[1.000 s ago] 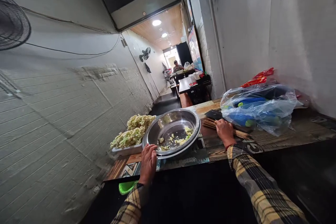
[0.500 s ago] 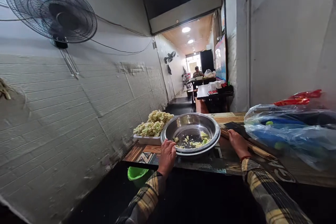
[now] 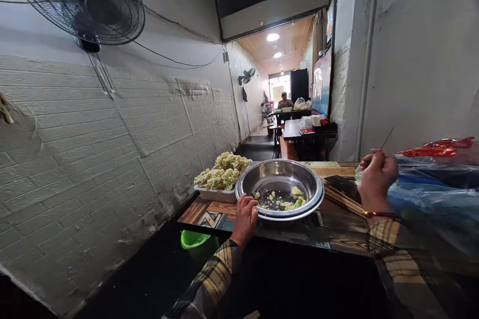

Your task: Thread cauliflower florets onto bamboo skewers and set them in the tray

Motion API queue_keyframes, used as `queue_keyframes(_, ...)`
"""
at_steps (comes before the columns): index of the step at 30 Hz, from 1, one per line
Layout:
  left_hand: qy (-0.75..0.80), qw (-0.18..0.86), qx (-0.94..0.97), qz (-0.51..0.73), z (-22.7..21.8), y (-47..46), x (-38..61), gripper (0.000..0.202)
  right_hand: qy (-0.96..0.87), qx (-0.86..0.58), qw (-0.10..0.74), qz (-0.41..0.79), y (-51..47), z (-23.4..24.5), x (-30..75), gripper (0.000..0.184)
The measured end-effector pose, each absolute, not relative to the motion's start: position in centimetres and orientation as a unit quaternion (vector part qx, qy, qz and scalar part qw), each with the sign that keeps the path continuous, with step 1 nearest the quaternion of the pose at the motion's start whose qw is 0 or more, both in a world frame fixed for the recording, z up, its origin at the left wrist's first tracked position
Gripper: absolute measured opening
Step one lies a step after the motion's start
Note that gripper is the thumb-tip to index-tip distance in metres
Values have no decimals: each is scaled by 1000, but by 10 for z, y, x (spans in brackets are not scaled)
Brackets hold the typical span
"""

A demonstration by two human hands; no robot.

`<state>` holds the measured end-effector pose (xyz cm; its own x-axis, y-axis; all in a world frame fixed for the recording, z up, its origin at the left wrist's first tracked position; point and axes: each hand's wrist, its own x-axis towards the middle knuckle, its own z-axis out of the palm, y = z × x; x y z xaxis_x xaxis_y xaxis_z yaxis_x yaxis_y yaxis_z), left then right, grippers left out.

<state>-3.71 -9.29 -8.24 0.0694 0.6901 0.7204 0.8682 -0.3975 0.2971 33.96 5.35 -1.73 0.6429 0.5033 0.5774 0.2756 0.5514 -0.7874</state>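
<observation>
A wide metal basin stands in front of me with loose cauliflower bits on its bottom. My left hand is closed at the basin's near left rim, its fingers curled over the edge. Raised to the right of the basin, my right hand pinches a thin skewer that points up and to the right. Below that hand, a bundle of wooden skewers lies on the table. A white tray heaped with cauliflower florets sits left of the basin.
Clear plastic bags with blue and red parts crowd the table's right end. Under the left table edge is a green bin. A wall fan hangs upper left. Farther back, a person sits behind a table.
My right hand has risen from the skewer bundle with one skewer in its fingers. My left hand stays at the basin rim. The view has shifted slightly.
</observation>
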Motion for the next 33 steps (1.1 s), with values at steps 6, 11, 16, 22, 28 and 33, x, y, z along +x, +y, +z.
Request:
queue_keyframes(6,-530,106,-732,-414,-82,-90,-41,28,-477,-507,698,167,-22,-74,301,39)
queue_keyframes(11,-524,107,-748,-393,-81,-89,-44,29,-495,-616,594,152,-62,-154,260,33)
queue_keyframes(16,-507,114,-758,-394,-79,-88,-46,28,-480,-706,512,97,-56,-163,249,27)
queue_keyframes(22,-497,114,-755,-412,-81,-85,-47,26,-470,-751,459,69,-50,-159,246,31)
queue_keyframes(28,-493,99,-733,-459,-91,-81,-47,27,-449,-768,454,56,-48,-159,247,32)
queue_keyframes(33,-491,85,-722,-480,-96,-77,-47,24,-418,-769,482,51,-42,-161,250,34)
